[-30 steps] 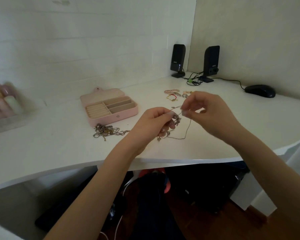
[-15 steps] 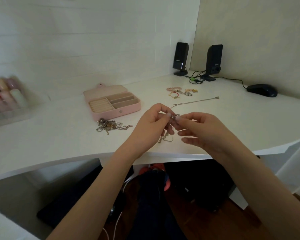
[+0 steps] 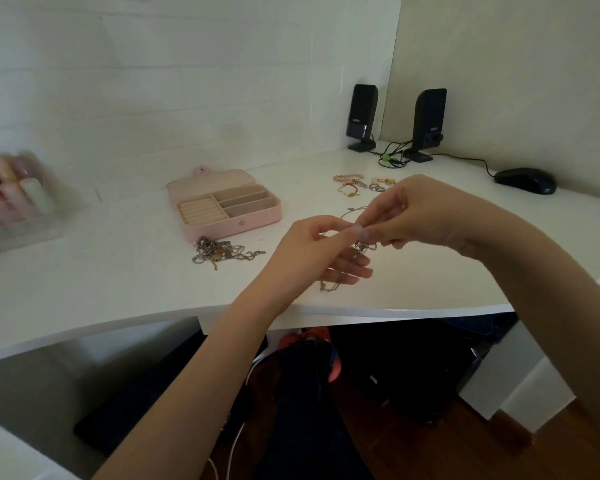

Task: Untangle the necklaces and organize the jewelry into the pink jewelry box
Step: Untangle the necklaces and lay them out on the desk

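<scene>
My left hand (image 3: 321, 252) and my right hand (image 3: 418, 214) meet above the white desk (image 3: 118, 271), both pinching a small tangle of thin necklace chains (image 3: 362, 245). A loop of chain (image 3: 329, 286) hangs down onto the desk under my left fingers, and a strand (image 3: 352, 211) trails back behind the hands. The pink jewelry box (image 3: 227, 209) lies open to the left, its compartments bare. In front of it sits a second tangled pile of chains (image 3: 220, 253).
Bracelets and rings (image 3: 362, 183) lie in a cluster behind my hands. Two black speakers (image 3: 361, 117) with cables stand in the corner, and a black mouse (image 3: 525, 180) lies at the right. A clear organizer with pastel items (image 3: 11, 199) is at far left. The desk's front edge curves just below my wrists.
My right hand rose and shifted right, now pinching the tangle from above. The long strand that lay stretched on the desk behind has been drawn in toward the hands.
</scene>
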Demonstrator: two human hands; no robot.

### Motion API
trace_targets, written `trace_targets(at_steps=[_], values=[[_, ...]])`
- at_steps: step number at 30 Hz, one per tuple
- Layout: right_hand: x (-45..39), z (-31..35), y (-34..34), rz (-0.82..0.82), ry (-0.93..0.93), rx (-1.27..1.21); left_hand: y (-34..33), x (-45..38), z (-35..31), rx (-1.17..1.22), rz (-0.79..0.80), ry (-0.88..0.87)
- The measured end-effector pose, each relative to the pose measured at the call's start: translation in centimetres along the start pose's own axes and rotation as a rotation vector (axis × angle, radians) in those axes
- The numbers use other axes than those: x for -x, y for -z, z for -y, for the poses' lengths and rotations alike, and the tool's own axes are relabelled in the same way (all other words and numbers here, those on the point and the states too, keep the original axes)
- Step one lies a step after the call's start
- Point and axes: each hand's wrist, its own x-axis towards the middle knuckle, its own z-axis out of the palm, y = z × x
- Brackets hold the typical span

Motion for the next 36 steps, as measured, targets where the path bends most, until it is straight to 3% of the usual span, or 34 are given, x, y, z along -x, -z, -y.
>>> trace_targets(at_steps=[4,11,18,23,26,32,36], values=[[-0.4,0.1,0.1,0.016,0.015,0.037,0.5,-0.1,-0.2,-0.028,0.007,-0.022],[-0.3,-0.2,0.0,0.086,0.033,0.009,1.8,-0.2,-0.2,0.039,0.107,0.140],[-0.5,0.6,0.2,0.184,0.052,0.072,2.2,-0.1,-0.3,-0.164,0.187,-0.026],[-0.3,1.0,1.0,0.218,0.067,0.018,1.7,-0.1,0.2,0.122,0.213,-0.033],[-0.1,0.6,1.3,0.221,0.058,-0.036,1.5,0.1,0.1,0.119,0.264,-0.004],[0.1,-1.0,1.1,0.191,0.016,-0.203,1.4,0.1,0.1,-0.195,0.008,-0.117],[0.3,-1.6,0.3,0.183,0.040,-0.247,2.0,0.4,-0.5,-0.335,-0.044,-0.161]])
